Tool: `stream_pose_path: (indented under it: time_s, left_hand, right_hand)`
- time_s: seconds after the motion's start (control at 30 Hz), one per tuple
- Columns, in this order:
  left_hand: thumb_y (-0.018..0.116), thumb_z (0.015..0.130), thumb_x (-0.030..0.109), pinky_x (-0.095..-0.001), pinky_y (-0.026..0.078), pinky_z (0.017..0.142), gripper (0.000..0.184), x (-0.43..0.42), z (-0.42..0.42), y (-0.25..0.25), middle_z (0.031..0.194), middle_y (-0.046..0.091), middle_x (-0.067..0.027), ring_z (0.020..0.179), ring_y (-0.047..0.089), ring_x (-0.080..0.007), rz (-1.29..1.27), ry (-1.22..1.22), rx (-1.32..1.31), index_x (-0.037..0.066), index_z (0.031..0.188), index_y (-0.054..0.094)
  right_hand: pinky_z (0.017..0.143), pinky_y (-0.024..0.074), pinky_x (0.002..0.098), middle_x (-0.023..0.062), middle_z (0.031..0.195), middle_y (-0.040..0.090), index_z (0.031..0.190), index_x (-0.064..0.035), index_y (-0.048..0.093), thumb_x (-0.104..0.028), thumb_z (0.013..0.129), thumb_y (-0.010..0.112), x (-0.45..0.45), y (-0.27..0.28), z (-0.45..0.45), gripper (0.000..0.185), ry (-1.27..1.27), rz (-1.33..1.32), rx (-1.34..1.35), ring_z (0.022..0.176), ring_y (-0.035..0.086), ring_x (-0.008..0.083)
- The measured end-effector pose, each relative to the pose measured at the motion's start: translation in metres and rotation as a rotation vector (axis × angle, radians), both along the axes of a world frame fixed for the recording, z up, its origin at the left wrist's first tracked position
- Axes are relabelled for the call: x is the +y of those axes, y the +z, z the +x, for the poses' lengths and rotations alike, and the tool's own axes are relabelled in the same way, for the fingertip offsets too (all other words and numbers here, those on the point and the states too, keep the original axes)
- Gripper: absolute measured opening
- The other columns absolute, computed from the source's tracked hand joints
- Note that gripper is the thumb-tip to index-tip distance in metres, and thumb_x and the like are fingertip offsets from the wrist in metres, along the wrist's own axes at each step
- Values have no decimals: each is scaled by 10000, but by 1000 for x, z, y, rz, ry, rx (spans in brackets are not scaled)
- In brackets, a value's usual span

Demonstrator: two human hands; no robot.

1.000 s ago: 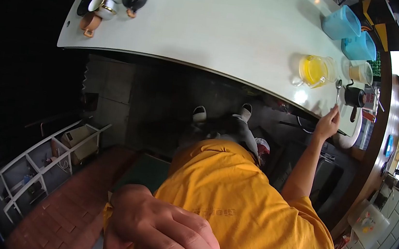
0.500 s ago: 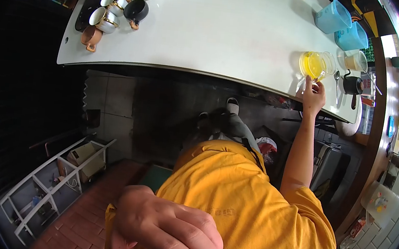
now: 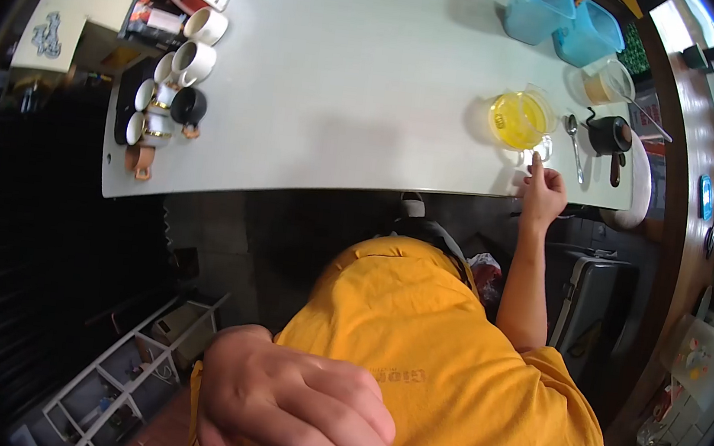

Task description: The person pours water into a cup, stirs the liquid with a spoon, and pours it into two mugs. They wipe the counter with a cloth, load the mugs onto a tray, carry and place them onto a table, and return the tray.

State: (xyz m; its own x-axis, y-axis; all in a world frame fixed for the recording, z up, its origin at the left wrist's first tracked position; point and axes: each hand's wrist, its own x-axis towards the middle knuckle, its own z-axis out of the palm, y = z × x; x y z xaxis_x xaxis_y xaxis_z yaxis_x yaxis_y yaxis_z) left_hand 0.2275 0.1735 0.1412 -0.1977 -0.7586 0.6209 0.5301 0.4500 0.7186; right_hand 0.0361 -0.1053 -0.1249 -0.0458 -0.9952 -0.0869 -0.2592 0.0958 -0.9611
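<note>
A round glass cup (image 3: pixel 515 125) of yellow liquid, with a clear handle, stands near the front right of the white table. My right hand (image 3: pixel 544 195) is just below that cup at the table's edge. Its index finger points toward the handle, thumb a little apart, the rest curled; nothing shows in its grasp. Beside it lie a metal spoon (image 3: pixel 574 148) and a small black kettle (image 3: pixel 610 135) with a wooden handle. Close to the camera, my left hand (image 3: pixel 299 404) hangs before my yellow shirt, fingers loosely bent. Its fingertips are partly cut off by the frame, and no held object shows.
Several mugs (image 3: pixel 193 62) cluster on the left of the white table (image 3: pixel 327 89), a black cup (image 3: pixel 187 107) among them. Two blue plastic containers (image 3: pixel 539 16) and a clear cup (image 3: pixel 605 84) stand at the right. A white shelf rack (image 3: pixel 127 386) is low on the left.
My right hand has drawn back slightly from the glass cup toward the table edge. The view has shifted, bringing more of the far left table end into sight. My left hand stays nearly as before.
</note>
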Motion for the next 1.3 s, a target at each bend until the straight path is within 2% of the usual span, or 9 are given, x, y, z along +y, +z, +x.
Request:
stream_pose_path:
  time_s: [0.13, 0.23, 0.33, 0.5, 0.7, 0.77, 0.87, 1.03, 1.3]
  left_hand:
    - [798, 751, 352, -281, 373, 690, 301, -25, 7, -5, 882, 699, -38, 850, 614, -201, 182, 218, -78, 95, 867, 691]
    - [800, 756, 313, -310, 390, 641, 289, -47, 14, -24, 870, 708, -47, 807, 611, -205, 50, 436, -89, 71, 894, 723]
    - [859, 666, 248, -294, 324, 601, 226, -63, 27, -27, 778, 711, 10, 756, 592, -173, 153, 436, -132, 109, 781, 723]
    - [826, 710, 285, -278, 357, 607, 229, -76, 34, -33, 762, 710, -18, 715, 588, -172, 216, 554, -189, 84, 750, 725]
    - [699, 817, 413, -302, 459, 604, 419, -63, 49, -42, 626, 643, -95, 582, 592, -193, 430, 854, -119, 20, 681, 656]
    - [673, 836, 447, -310, 465, 619, 461, -50, 70, -49, 672, 639, -106, 633, 600, -189, 437, 846, -147, 6, 710, 638]
    - [648, 890, 363, -292, 453, 731, 394, -27, 102, -63, 877, 633, -111, 810, 587, -176, 573, 813, -221, -28, 918, 615]
    - [595, 927, 297, -251, 417, 758, 301, 12, 156, -113, 883, 623, -54, 828, 558, -128, 832, 1099, -98, 1, 970, 624]
    - [619, 914, 305, -218, 382, 683, 239, 82, 221, -181, 895, 616, 16, 778, 543, -74, 1166, 1419, 179, 84, 1003, 645]
  right_hand:
    - [694, 486, 218, 71, 962, 680, 1108, 51, 638, -170, 928, 607, 18, 2, 17, 287, 109, -250, -188, 769, 608, 88]
    - [1023, 351, 350, 182, 1418, 427, 1395, 31, 384, -197, 954, 536, 32, 11, 26, 519, 225, -223, -133, 1193, 482, 248]
    - [1116, 174, 426, 209, 1530, 203, 1467, 20, 213, -278, 960, 494, 23, 9, 28, 652, 335, -210, 302, 1358, 252, 348]
    - [1126, 147, 439, 237, 1526, 184, 1472, 34, 171, -348, 974, 413, -9, 4, 42, 673, 256, -233, 256, 1380, 201, 382]
    - [1079, 287, 385, 204, 1430, 326, 1448, 40, 244, -320, 981, 369, -46, -20, 52, 602, 325, -117, -507, 1300, 358, 287]
    - [1092, 285, 381, 184, 1473, 254, 1459, 43, 189, -324, 986, 303, -49, -9, 58, 609, 367, -84, -410, 1346, 304, 270]
    - [1085, 284, 376, 162, 1486, 251, 1460, 50, 183, -249, 957, 360, -39, 30, 87, 611, -47, -88, -405, 1337, 317, 266]
    - [1103, 244, 381, 164, 1540, 167, 1476, 40, 145, -231, 941, 378, -35, 26, 101, 643, -11, -111, -316, 1387, 236, 273]
    - [1090, 297, 432, 185, 1433, 361, 1460, -33, 264, -257, 928, 347, 16, 46, 179, 583, 235, 30, -549, 1305, 384, 303]
